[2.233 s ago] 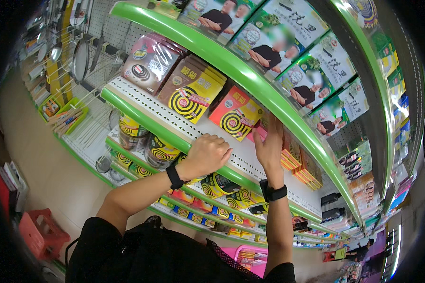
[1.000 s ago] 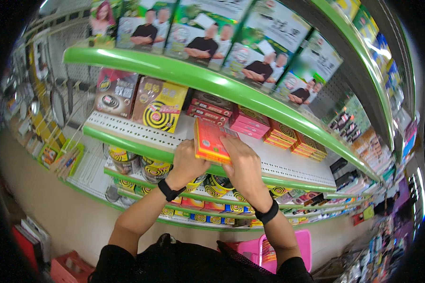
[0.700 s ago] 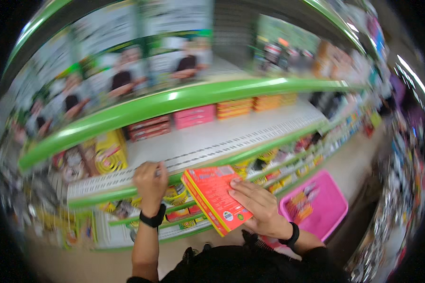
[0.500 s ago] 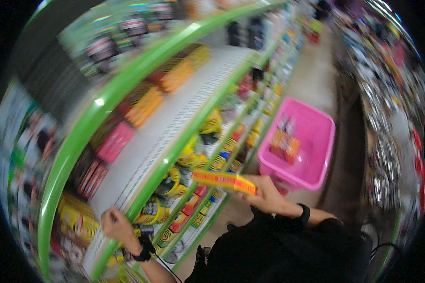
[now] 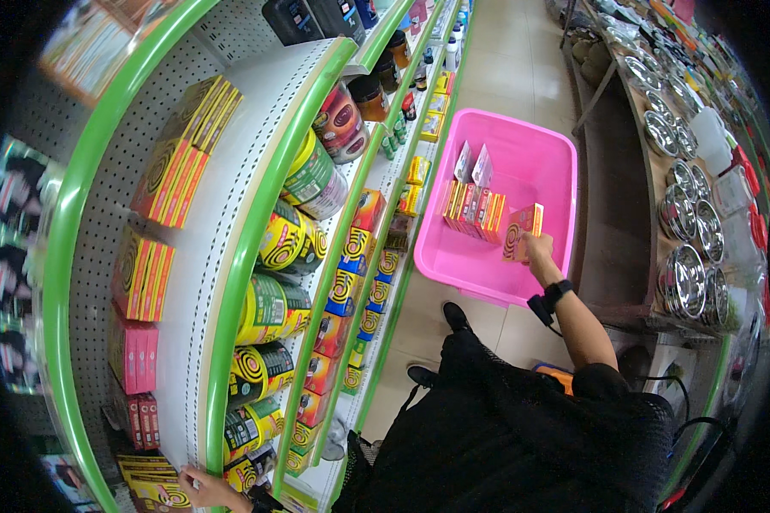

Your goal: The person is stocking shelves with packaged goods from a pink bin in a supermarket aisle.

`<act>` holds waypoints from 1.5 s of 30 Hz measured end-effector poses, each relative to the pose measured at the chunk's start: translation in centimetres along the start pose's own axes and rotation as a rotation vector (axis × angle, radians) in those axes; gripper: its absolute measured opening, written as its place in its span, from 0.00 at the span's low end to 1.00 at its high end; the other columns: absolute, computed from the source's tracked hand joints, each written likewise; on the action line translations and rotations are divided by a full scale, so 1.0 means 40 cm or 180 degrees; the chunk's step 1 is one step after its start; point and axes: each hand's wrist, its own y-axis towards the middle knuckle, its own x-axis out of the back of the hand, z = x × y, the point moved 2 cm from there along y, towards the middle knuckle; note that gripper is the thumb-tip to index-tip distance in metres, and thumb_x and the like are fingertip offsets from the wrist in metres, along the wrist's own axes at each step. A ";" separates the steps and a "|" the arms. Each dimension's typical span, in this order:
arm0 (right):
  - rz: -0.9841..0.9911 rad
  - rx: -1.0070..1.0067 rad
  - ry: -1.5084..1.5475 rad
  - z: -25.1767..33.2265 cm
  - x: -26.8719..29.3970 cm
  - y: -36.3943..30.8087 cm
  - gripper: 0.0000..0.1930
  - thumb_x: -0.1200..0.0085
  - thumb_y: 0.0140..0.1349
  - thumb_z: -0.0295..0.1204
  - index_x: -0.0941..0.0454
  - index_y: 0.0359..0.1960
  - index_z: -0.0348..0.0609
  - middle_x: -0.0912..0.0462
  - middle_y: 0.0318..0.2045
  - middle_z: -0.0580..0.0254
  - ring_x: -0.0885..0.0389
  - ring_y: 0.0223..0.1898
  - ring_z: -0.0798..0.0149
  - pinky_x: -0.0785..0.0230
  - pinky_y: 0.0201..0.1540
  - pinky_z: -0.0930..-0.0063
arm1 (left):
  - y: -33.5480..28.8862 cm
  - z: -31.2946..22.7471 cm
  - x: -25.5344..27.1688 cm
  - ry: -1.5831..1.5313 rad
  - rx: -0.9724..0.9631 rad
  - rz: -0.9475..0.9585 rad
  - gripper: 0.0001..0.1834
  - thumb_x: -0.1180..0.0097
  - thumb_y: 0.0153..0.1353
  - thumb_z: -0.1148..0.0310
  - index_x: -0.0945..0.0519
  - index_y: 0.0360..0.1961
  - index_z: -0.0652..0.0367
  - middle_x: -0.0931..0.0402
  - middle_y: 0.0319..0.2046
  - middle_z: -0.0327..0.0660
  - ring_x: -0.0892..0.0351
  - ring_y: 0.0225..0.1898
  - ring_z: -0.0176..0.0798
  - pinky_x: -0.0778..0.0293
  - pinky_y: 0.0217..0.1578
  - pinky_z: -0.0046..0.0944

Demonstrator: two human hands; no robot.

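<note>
My right hand (image 5: 539, 255) reaches into a pink plastic tub (image 5: 556, 162) on the floor. It is closed on a flat orange-red box (image 5: 524, 229) with a coil pattern and a yellow-red edge. To the left of that box, a row of similar boxes (image 5: 475, 212) stands in the tub, beside two pale upright packets (image 5: 472, 164). At the lower left, my left hand (image 5: 204, 491) is by the green front edge of a shelf (image 5: 231, 342), fingers loosely apart and holding nothing. Yellow coil-pattern packs (image 5: 150, 480) lie beside it.
On the white shelf stand stacks of orange boxes (image 5: 175, 184) and pink boxes (image 5: 134, 357). Yellow cans (image 5: 274, 308) line the shelf below. Steel bowls (image 5: 683, 274) fill a wooden rack on the right. My shoes (image 5: 456, 316) are on the tiled floor near the tub.
My right hand has carried the flat box from in front of the shelves into the tub. My left hand appears lower along the shelf edge, and the view has shifted.
</note>
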 end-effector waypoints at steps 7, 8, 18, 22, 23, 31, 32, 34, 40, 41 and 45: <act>-0.0841 -0.0195 -0.0692 -0.210 -0.074 0.374 0.23 0.39 0.53 0.37 0.20 0.37 0.22 0.16 0.33 0.36 0.14 0.36 0.44 0.24 0.39 0.55 | 0.025 0.031 0.027 0.0416 -0.0473 -0.0190 0.19 0.39 0.63 0.59 0.20 0.34 0.70 0.20 0.31 0.54 0.23 0.29 0.54 0.23 0.37 0.50; -0.0811 -0.0259 -0.0686 -0.227 -0.085 0.390 0.23 0.39 0.53 0.37 0.20 0.37 0.22 0.16 0.33 0.36 0.14 0.36 0.44 0.24 0.39 0.55 | 0.032 0.027 0.047 0.0788 -0.0479 0.0027 0.20 0.39 0.63 0.58 0.21 0.35 0.70 0.20 0.31 0.54 0.24 0.29 0.54 0.23 0.37 0.50; -0.0855 -0.0107 -0.1122 -0.249 -0.185 0.484 0.25 0.40 0.57 0.45 0.19 0.33 0.26 0.17 0.32 0.32 0.17 0.40 0.37 0.26 0.42 0.50 | 0.007 -0.064 0.051 0.2918 -0.1238 0.0613 0.25 0.45 0.67 0.58 0.26 0.52 0.73 0.23 0.38 0.67 0.23 0.38 0.63 0.28 0.49 0.60; -0.0434 -0.0064 -0.1080 -0.344 -0.202 0.512 0.26 0.43 0.61 0.47 0.19 0.34 0.28 0.17 0.30 0.36 0.16 0.37 0.38 0.26 0.39 0.50 | 0.031 -0.088 0.075 0.1888 -0.0034 0.0938 0.25 0.48 0.68 0.63 0.32 0.59 0.71 0.27 0.45 0.72 0.24 0.42 0.70 0.33 0.54 0.68; -0.0184 -0.0233 -0.0868 -0.365 -0.230 0.506 0.25 0.43 0.61 0.47 0.19 0.35 0.28 0.16 0.28 0.38 0.16 0.35 0.38 0.26 0.39 0.50 | 0.039 -0.056 0.091 0.2031 -0.0233 0.1113 0.24 0.50 0.68 0.65 0.32 0.59 0.70 0.28 0.48 0.72 0.26 0.45 0.74 0.35 0.55 0.70; -0.0162 -0.0046 0.0464 -0.500 -0.302 0.530 0.32 0.46 0.65 0.46 0.32 0.58 0.28 0.21 0.49 0.39 0.20 0.51 0.51 0.29 0.51 0.61 | 0.024 -0.088 0.081 0.2293 -0.0593 0.1066 0.21 0.54 0.68 0.67 0.30 0.58 0.69 0.30 0.52 0.70 0.33 0.55 0.78 0.35 0.55 0.70; 0.0093 -0.0310 0.0755 -0.472 -0.327 0.473 0.34 0.47 0.65 0.46 0.36 0.62 0.28 0.24 0.55 0.39 0.23 0.55 0.53 0.31 0.54 0.63 | 0.026 -0.086 0.110 0.2440 -0.0571 0.0979 0.21 0.55 0.69 0.66 0.30 0.58 0.69 0.30 0.51 0.70 0.32 0.54 0.78 0.33 0.54 0.69; 0.0060 -0.0330 0.0701 -0.423 -0.256 0.496 0.34 0.48 0.66 0.47 0.36 0.62 0.28 0.24 0.56 0.40 0.24 0.56 0.53 0.32 0.56 0.64 | 0.018 -0.096 0.086 0.2299 -0.0387 0.1160 0.22 0.54 0.68 0.66 0.30 0.57 0.69 0.29 0.50 0.70 0.31 0.53 0.75 0.35 0.56 0.70; -0.0048 -0.0251 0.0469 -0.442 -0.193 0.558 0.32 0.53 0.69 0.47 0.36 0.63 0.28 0.22 0.54 0.45 0.24 0.55 0.56 0.34 0.57 0.65 | 0.011 -0.062 0.046 0.1772 -0.0351 0.1244 0.20 0.51 0.64 0.66 0.27 0.52 0.70 0.27 0.45 0.65 0.26 0.47 0.67 0.48 0.63 0.70; 0.0053 -0.0188 0.0519 -0.428 -0.223 0.542 0.32 0.53 0.70 0.47 0.36 0.63 0.29 0.22 0.54 0.45 0.23 0.55 0.56 0.33 0.57 0.65 | 0.015 -0.032 0.064 0.1838 -0.0347 0.1209 0.20 0.51 0.64 0.66 0.27 0.52 0.70 0.27 0.45 0.65 0.26 0.47 0.67 0.48 0.63 0.70; -0.0230 0.0073 0.0832 -0.428 -0.247 0.513 0.33 0.53 0.70 0.48 0.35 0.63 0.29 0.22 0.54 0.46 0.23 0.54 0.57 0.33 0.56 0.66 | -0.001 0.016 0.050 0.2554 -0.1179 0.0886 0.23 0.49 0.64 0.62 0.27 0.51 0.73 0.25 0.40 0.62 0.24 0.42 0.65 0.33 0.52 0.67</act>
